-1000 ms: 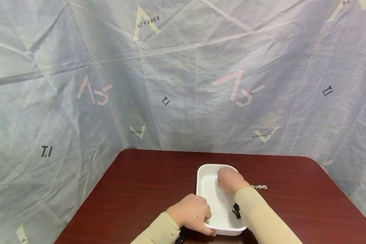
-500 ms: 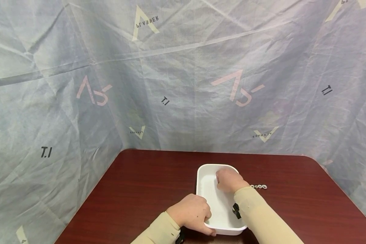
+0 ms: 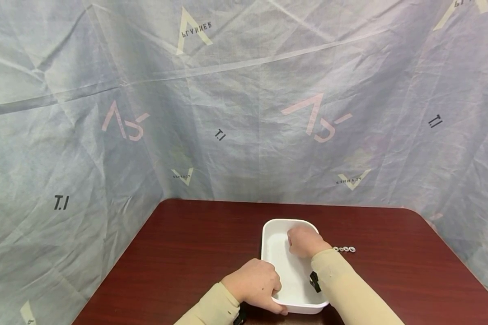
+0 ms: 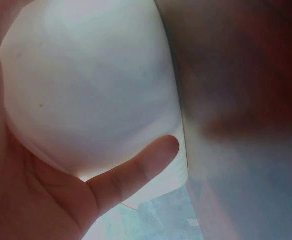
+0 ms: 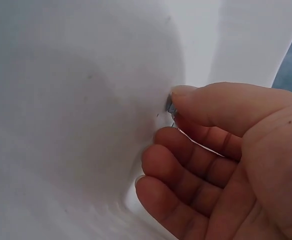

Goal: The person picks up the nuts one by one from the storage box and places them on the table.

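A white rectangular plastic tray lies on the table with its short side toward me. My left hand grips its near left corner, fingers over the rim; in the left wrist view the thumb presses along the outer wall. Down inside the tray's far right part is my right hand. Its thumb and forefinger pinch a small dark grey, shiny piece close to the tray's inner surface, the other fingers curled loosely. Most of that piece is hidden by the fingertips, and I cannot tell its kind.
Several small white rings sit in a row on the dark red wooden table, just right of my right wrist. Grey printed cloth hangs behind the table and along its sides.
My right hand has shifted very slightly left inside the tray, still pinching. The left hand and the tray stay where they were.
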The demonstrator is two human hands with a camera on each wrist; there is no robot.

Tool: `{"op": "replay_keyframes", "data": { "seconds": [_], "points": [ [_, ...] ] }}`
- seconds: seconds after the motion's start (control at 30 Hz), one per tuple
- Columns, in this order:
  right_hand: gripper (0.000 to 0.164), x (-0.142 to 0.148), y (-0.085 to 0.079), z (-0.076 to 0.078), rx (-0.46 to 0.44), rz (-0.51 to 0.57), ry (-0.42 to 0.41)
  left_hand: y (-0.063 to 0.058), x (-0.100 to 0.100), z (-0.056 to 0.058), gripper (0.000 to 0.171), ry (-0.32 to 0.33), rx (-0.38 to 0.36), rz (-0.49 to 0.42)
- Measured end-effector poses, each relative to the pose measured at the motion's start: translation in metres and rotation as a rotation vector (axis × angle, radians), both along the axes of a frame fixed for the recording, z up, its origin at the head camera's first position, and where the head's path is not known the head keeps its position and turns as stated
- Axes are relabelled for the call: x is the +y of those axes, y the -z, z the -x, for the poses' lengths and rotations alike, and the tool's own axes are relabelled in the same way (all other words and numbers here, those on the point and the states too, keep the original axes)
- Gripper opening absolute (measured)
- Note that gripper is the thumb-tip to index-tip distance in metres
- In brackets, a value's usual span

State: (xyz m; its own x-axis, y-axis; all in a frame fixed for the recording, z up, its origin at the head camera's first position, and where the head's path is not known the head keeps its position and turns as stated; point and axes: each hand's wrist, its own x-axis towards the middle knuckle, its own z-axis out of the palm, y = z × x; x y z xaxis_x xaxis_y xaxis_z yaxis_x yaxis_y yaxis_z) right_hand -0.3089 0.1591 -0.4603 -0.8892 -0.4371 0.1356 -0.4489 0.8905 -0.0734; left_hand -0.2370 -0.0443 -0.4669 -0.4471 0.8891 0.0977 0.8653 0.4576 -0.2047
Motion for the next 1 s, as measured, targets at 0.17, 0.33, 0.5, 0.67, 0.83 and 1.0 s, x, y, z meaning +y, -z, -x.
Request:
{"op": "replay_keyframes", "data": {
  "seconds": [0.17, 0.33, 0.5, 0.67, 0.83, 1.0],
  "points": [
    [0.032, -0.0002, 0.0029, 0.0016, -0.013, 0.003, -0.005, -0.0004, 0.0001, -0.0007, 0.059, 0.000, 0.001, -0.002],
    [0.028, -0.0009, 0.0058, 0.0040, -0.044, -0.011, 0.007, -0.0010, -0.0002, -0.0012, 0.059, -0.001, 0.011, -0.006],
    [0.025, -0.0016, 0.0069, 0.0031, -0.108, 0.008, 0.025, -0.0015, 0.0000, -0.0020, 0.059, -0.005, 0.010, -0.005],
    [0.024, -0.0035, 0.0056, 0.0009, -0.150, 0.036, 0.041, -0.0026, -0.0006, -0.0028, 0.059, -0.015, 0.014, 0.006],
    [0.024, -0.0048, 0.0021, -0.0008, -0.165, 0.035, 0.039, -0.0035, -0.0004, -0.0027, 0.059, -0.018, 0.014, 0.003],
    [0.020, -0.0039, -0.0014, -0.0032, -0.164, 0.065, 0.047, -0.0027, -0.0004, -0.0030, 0.059, -0.007, 0.013, -0.006]
  ]
}}
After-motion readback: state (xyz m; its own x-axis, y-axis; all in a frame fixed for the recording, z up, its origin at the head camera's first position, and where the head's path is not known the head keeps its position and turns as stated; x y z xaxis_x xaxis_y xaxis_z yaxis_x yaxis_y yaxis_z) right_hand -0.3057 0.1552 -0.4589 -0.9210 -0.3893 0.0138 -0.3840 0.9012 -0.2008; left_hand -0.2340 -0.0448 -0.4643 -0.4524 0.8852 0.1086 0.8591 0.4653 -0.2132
